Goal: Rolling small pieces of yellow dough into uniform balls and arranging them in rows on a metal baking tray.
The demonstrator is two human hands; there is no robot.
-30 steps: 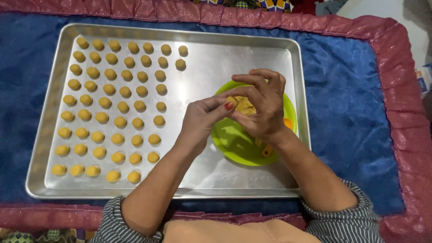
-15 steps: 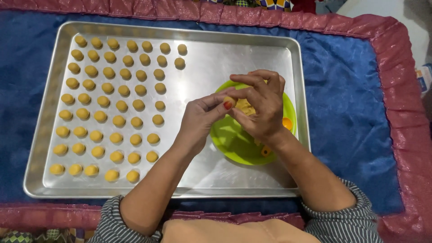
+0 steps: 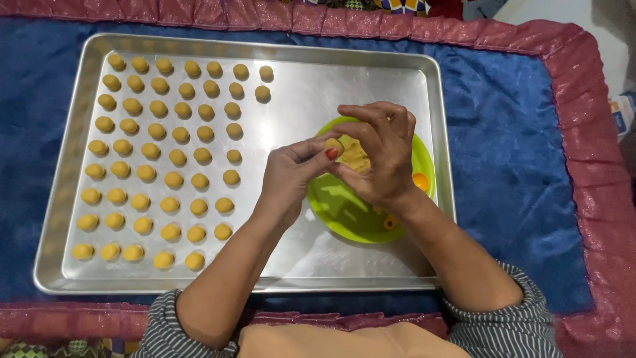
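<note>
My right hand cups a lump of yellow dough above a green plate that rests on the right part of a metal baking tray. My left hand meets it from the left, thumb and fingertips pinching a small piece of dough off the lump. Several small yellow dough balls lie in rows over the left half of the tray.
The tray lies on a blue cloth with a pink-red border. An orange bit sits on the plate's right side. A stretch of bare metal lies between the ball rows and the plate.
Both hands stay over the green plate, working the dough; the left fingers have closed on a small piece at the lump's edge. The view shifted slightly.
</note>
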